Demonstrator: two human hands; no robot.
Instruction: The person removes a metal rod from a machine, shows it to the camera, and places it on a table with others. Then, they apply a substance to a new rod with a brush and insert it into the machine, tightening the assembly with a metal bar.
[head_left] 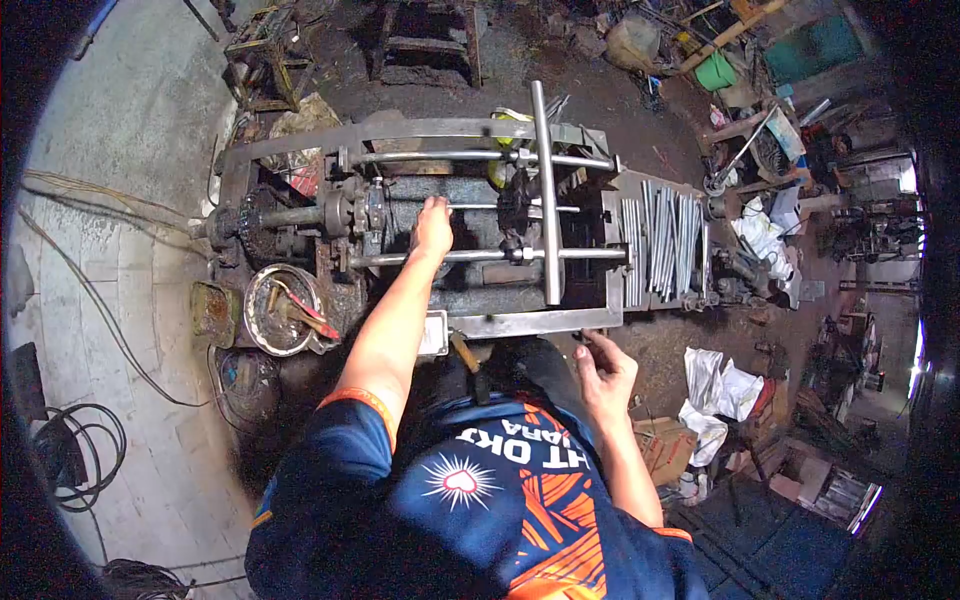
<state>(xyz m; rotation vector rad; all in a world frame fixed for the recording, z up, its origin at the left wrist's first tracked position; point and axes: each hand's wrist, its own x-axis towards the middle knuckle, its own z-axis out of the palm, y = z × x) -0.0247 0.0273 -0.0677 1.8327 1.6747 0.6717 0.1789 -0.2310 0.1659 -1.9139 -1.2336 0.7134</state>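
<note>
My left hand (432, 232) reaches over the middle of a greasy machine, its fingers closed at the left end of a thin metal rod (475, 207). That rod runs right into a dark carriage (516, 203). To the left of the hand is a round chuck-like head (352, 211). Beside the machine's near frame edge (540, 322), my right hand (607, 378) hangs with thumb and fingers apart, and I see nothing held in it. A long steel bar (547, 195) lies across the carriage and the two guide rails.
Several cut metal rods (665, 240) lie at the machine's right end. A round basin (283, 312) with a red-handled tool stands at the near left. White sacks (715, 385) and a cardboard box (662, 448) are on the floor at right. Cables (95, 290) trail along the left.
</note>
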